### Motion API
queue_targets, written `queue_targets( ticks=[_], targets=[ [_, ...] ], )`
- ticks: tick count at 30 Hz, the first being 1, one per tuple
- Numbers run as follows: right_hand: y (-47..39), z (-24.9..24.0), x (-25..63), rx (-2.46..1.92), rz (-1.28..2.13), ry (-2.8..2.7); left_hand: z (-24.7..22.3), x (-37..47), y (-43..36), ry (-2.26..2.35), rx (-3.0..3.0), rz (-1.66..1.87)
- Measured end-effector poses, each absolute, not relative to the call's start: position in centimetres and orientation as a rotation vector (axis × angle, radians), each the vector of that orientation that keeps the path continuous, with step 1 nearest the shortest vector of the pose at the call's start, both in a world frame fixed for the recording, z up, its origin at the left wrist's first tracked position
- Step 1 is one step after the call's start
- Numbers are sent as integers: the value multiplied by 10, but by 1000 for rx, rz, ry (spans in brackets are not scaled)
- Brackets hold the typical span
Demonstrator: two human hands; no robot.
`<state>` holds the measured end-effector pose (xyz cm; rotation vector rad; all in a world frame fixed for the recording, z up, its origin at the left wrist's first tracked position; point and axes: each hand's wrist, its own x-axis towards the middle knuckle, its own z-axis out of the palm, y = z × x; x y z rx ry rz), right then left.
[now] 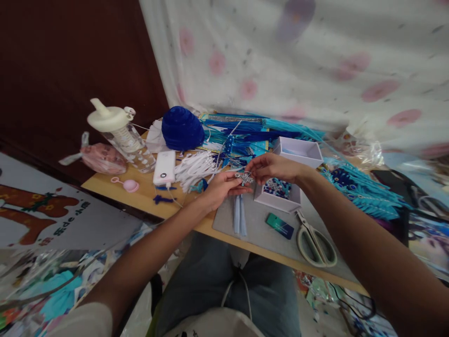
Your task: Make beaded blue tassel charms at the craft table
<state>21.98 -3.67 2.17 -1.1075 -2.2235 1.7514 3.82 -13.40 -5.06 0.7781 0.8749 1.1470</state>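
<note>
Between my two hands, above the grey mat (224, 217), is a silvery openwork ornament (245, 178) with small beads. My left hand (226, 187) pinches its left side between thumb and fingers. At its right side my right hand (268, 167) has its fingertips closed on the ornament's edge; any finer part between them is too small to make out. Below my left hand hangs or lies a pale blue tassel (240, 217); I cannot tell whether it is joined to the ornament. Close under my right hand stands a white box (277, 202) of blue and white beads.
Scissors (315, 241) and a green card (279, 226) lie at the mat's front. A second white box (298, 150), blue pipe cleaners (238, 126) and a blue yarn bundle (182, 128) stand behind. Leftward are a white power bank (164, 167) and a tall bottle (126, 140).
</note>
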Motion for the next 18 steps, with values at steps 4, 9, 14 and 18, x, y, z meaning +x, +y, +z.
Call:
queue_targets(
  ticks=[4, 9, 14, 18],
  targets=[
    [-40, 24, 218, -1137, 1628, -2178, -49, 37, -137, 891, 778, 1132],
    [-41, 23, 219, -1079, 1519, -2277, -47, 37, -140, 871, 792, 1113],
    [-35, 20, 222, -996, 1460, -2421, -44, 37, -142, 866, 814, 1100],
    [-31, 18, 222, -988, 1458, -2442, -43, 36, -144, 858, 834, 1104]
  ],
)
